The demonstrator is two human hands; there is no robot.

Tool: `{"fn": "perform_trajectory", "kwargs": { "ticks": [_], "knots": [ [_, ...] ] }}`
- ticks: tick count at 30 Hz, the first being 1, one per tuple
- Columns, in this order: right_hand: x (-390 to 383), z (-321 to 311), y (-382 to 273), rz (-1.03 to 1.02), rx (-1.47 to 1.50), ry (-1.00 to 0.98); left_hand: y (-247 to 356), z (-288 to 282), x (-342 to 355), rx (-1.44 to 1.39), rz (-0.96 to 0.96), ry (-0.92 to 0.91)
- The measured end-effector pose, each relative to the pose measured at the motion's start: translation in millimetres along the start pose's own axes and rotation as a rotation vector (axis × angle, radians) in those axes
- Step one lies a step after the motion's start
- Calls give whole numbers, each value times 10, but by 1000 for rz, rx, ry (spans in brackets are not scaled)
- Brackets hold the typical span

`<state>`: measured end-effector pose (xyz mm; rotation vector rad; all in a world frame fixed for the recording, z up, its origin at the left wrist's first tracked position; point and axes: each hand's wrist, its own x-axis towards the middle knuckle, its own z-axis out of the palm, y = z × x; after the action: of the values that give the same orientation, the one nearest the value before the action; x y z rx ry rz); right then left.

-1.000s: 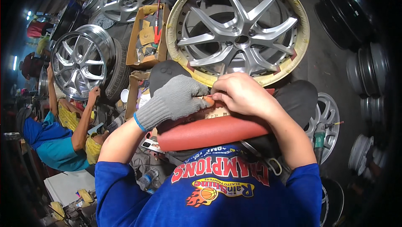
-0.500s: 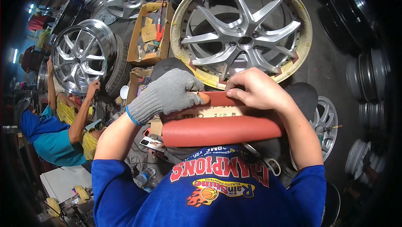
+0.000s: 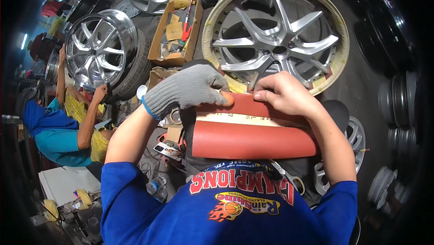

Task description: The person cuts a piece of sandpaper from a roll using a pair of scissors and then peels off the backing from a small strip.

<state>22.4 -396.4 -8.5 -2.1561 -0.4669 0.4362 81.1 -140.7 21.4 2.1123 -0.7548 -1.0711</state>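
Note:
Across my lap lies a sheet of red sandpaper (image 3: 253, 141), its near side curled into a roll. A strip of tan, printed backing shows between that roll and the far edge, which is folded over with its red face up. My left hand (image 3: 194, 89), in a grey knit glove with an orange fingertip, pinches the folded edge at its left part. Further right along the same edge, my bare right hand (image 3: 285, 93) grips it between thumb and bent fingers. Just beyond both hands is a silver multi-spoke wheel (image 3: 280, 50) with yellowish masking around its rim.
Scissors (image 3: 296, 184) rest by my right thigh. Left of my lap is a phone (image 3: 167, 151). An open cardboard box (image 3: 156, 41) holds sandpaper scraps and a red-handled tool. At left another person (image 3: 63, 141) handles a shiny wheel (image 3: 95, 50). Dark rims (image 3: 379, 32) stand at right.
The red folded flap at the far edge looks wider, and less tan backing shows. Both hands stay on the edge. The whole view has shifted slightly.

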Motion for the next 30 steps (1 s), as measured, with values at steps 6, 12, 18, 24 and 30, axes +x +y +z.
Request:
{"fn": "perform_trajectory", "kwargs": {
  "ticks": [6, 12, 18, 24, 30],
  "knots": [
    [7, -59, -89, 10, -83, -75, -193, 52, 37, 77, 27, 38],
    [98, 97, -24, -284, -143, -52, -174, 100, 141, 156, 151, 55],
    [112, 63, -58, -60, -101, 19, -138, -16, -106, -30, 33, 145],
    [32, -8, -126, -22, -9, 52, -263, 337, -323, -440, -31, 398],
    [-5, -162, -83, -58, 2, -22, -393, 679, -241, -601, 163, 637]
  ]
}}
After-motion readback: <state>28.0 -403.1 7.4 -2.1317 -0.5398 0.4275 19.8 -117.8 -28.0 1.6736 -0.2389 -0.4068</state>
